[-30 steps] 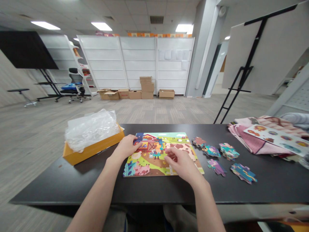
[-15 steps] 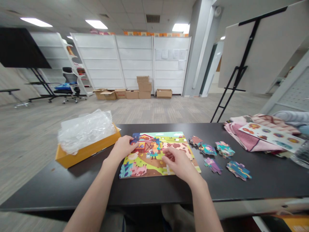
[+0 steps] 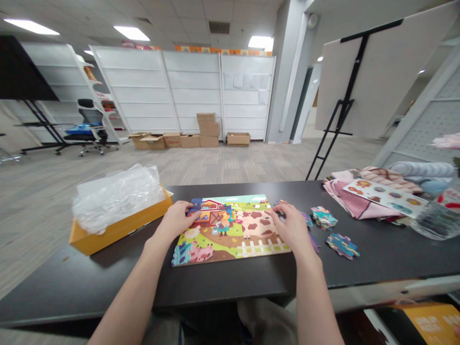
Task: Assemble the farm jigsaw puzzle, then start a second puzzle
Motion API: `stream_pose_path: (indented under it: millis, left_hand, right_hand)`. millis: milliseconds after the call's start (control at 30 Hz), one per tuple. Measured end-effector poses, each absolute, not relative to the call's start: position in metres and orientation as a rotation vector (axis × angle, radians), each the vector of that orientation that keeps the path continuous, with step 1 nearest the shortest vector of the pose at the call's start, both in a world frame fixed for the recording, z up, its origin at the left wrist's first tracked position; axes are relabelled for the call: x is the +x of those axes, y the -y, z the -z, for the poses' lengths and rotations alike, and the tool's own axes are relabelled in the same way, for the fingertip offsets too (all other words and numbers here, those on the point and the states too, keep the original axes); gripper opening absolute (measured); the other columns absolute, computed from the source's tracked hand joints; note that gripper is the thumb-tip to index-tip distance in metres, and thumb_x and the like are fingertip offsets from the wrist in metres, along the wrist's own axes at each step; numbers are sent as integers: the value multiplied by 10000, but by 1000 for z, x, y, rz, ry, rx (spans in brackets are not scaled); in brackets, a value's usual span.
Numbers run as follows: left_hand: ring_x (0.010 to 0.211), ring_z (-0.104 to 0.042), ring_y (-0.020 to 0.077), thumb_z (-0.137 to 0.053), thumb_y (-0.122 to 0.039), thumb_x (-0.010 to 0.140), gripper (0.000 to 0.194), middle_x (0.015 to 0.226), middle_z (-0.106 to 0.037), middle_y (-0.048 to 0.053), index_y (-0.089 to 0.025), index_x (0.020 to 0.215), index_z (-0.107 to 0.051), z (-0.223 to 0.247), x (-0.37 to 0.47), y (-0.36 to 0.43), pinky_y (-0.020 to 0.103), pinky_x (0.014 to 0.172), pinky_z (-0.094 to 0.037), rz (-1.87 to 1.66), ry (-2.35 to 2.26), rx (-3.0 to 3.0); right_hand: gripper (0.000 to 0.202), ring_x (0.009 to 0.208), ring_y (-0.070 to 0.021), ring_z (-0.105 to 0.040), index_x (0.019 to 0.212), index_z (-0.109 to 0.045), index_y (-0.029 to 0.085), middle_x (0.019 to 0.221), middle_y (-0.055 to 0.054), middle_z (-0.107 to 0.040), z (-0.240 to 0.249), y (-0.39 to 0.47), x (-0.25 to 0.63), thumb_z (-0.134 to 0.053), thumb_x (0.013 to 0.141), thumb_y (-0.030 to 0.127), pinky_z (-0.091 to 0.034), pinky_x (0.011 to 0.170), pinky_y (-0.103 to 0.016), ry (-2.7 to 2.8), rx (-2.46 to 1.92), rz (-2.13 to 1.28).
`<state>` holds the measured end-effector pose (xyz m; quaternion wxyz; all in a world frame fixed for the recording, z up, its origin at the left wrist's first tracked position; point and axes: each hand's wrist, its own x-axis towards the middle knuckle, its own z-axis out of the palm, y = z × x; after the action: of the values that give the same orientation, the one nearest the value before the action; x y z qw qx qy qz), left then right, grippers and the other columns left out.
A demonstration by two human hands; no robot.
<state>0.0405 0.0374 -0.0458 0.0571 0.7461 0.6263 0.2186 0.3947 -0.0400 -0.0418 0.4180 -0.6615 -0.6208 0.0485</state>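
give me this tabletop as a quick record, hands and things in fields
left hand: resting at the left edge of the farm picture
right hand: fingers at its right edge, partly hiding some puzzle pieces
right side: puzzle pieces, pink cloth, sticker sheet on the cloth
left side: yellow box with clear plastic in it
surface: black table

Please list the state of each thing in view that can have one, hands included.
Colourful rectangular farm-scene board: flat, picture up.
Left hand: open, at the board's upper left.
Right hand: open, curved, at the board's right edge.
Yellow cardboard box: open, topped with crumpled clear plastic.
Multicoloured jigsaw pieces: loose, some piled.
White printed sheet: unfolded, on rumpled pink cloth.
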Motion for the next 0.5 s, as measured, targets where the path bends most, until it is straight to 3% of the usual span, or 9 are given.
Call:
stream_pose_path:
  millis: [267, 500]
  left_hand:
    - [877, -719, 231, -589, -447, 876, 446, 1198, -675, 176, -115, 1162, -671, 50, 39, -38, 373, 888, -572, -763, -1865, 2220]
    - [901, -714, 226, -583, -437, 885, 428, 1221, -649, 166, -115, 1156, -661, 51, 37, -36, 350, 866, -571, -764, -1829, 2196]
  right_hand:
    - [223, 1084, -321, -601, 969, -717, 171, 1068, -161, -727, 62, 15, 430, -581, 844, 297, -418, 997, -459, 1468, -1916, 192]
    - [217, 961, -295, -656, 970, -708, 180, 979, -140, -732, 60, 20, 430, -561, 811, 160, -462, 849, -393, 1450, -2059, 140]
